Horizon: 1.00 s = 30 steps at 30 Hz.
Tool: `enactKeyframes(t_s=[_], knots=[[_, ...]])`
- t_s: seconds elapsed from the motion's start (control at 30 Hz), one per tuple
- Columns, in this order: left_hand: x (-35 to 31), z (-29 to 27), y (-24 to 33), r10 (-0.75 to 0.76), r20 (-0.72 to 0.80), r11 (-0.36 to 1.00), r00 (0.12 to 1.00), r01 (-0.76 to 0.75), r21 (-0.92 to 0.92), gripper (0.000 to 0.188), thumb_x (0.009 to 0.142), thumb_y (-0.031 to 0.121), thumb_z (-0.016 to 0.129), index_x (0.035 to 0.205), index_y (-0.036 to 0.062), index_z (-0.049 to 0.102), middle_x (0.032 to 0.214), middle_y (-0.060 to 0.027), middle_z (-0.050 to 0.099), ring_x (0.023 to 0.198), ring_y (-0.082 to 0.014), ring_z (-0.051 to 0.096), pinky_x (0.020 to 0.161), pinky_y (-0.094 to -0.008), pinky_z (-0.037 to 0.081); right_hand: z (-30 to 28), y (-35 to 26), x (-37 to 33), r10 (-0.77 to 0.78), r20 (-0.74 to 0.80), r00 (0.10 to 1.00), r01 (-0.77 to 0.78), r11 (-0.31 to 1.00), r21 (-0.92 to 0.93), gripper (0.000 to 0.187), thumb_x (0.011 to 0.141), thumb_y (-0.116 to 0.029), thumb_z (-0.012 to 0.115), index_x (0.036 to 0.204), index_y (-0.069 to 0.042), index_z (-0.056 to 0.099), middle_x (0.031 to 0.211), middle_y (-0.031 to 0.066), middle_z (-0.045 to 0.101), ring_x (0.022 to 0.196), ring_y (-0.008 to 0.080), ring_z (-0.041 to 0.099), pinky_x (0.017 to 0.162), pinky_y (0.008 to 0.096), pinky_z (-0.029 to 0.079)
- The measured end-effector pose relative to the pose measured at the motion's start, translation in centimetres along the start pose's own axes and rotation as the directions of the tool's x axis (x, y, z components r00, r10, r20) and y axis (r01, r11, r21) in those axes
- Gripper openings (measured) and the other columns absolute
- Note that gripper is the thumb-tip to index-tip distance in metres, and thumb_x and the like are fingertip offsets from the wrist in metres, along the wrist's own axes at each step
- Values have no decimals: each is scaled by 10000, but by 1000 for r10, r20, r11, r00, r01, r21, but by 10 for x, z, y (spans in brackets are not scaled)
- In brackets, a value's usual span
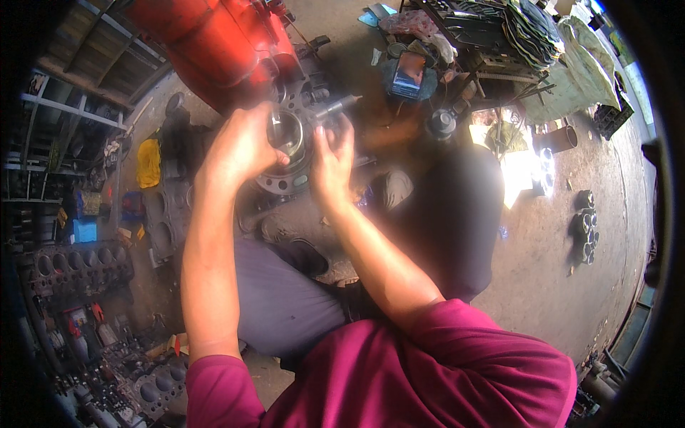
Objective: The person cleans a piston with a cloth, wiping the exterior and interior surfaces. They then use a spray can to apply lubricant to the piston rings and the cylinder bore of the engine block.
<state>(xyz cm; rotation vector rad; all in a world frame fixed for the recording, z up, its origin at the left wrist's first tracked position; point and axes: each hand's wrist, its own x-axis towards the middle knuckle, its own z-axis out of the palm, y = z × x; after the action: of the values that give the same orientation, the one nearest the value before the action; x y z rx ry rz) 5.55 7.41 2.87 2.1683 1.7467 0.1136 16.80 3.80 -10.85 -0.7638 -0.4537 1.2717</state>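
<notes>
My left hand [241, 146] is closed on a shiny metal ring [292, 135], its thumb near the lower edge and its fingers over the upper left. The ring sits over a grey metal engine part [285, 184] with round holes along its rim. Opposite it, my right hand [332, 162] points upward with fingers bent around the lower side of a silver cylindrical tool [337, 108], which slants up to the right and ends in a narrow tip. Blur hides exactly how the fingertips meet the tool and whether it joins the ring.
A large red machine part [221, 50] rises just beyond my hands. Engine blocks [82, 269] stand at the left, near a yellow cloth [148, 162]. To the far right are a bench with stacked gaskets [531, 32], a dark round can [442, 123] and joined metal cylinders [586, 227] on the floor.
</notes>
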Motion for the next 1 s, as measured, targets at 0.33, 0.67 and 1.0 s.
enactKeyframes(t_s=[0.33, 0.67, 1.0], knots=[[3, 3, -5, 10, -8, 1000, 1000, -10, 11, 840, 540, 83, 972, 1289, -62, 619, 1148, -270, 715, 1125, -386, 697, 972, -422, 550, 1, 2, -5, 3, -37, 999, -2, 999, 34, 552, 1068, -118, 564, 1545, -52, 295, 1269, 137, 619, 1025, 137, 589, 843, 276, 496], [1, 3, -4, 13, -3, 999, 1000, -13, -37, 818, 558, 69, 968, 1292, -42, 624, 1125, -255, 727, 1095, -374, 714, 950, -420, 560, 0, -5, 2, 22, -11, 1000, -22, 999, -39, 577, 1058, -125, 580, 1547, -15, 294, 1282, 164, 616, 1083, 170, 602, 896, 305, 510], [0, 2, -2, 18, -1, 999, 1000, -18, -27, 783, 580, 74, 961, 1279, -38, 625, 1117, -250, 730, 1093, -376, 714, 944, -424, 563, 4, -13, 8, 17, -12, 1000, -18, 999, -40, 502, 1065, -38, 518, 1507, 15, 285, 1186, 175, 655, 1010, 161, 647, 867, 280, 549]])
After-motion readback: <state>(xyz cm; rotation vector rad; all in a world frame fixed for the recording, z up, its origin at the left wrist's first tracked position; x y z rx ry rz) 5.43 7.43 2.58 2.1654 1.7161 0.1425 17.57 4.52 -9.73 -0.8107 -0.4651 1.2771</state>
